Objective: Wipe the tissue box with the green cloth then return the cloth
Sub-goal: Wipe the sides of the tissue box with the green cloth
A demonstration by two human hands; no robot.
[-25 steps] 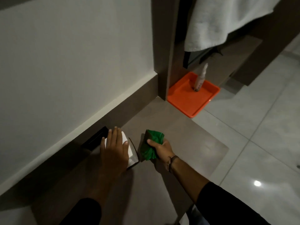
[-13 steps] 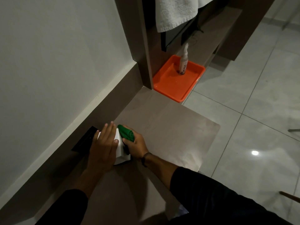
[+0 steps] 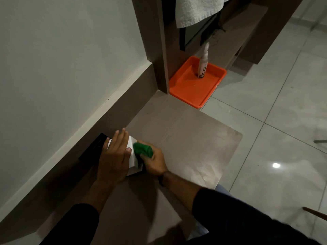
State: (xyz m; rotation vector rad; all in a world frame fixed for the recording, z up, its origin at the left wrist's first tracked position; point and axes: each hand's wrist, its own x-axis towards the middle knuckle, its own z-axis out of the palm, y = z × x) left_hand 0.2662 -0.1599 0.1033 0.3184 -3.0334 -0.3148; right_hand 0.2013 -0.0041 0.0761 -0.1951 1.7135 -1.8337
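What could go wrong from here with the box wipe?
The tissue box is held only by the left hand lying flat on top, so a sideways push from the green cloth in the right hand could slide it. The return is also a long reach: the orange tray sits far up the ledge.

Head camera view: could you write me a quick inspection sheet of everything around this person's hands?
Surface: brown tabletop along the wall, bare apart from the job's things.
Job's things: white tissue box; green cloth pressed against its side.
Clutter: orange tray holding an upright spray bottle; dark object behind the box.
Hands: left hand flat on the box; right hand, fingers closed on the cloth.
Cables: nothing seen.
Surroundings: white towel hanging above; glossy tiled floor.
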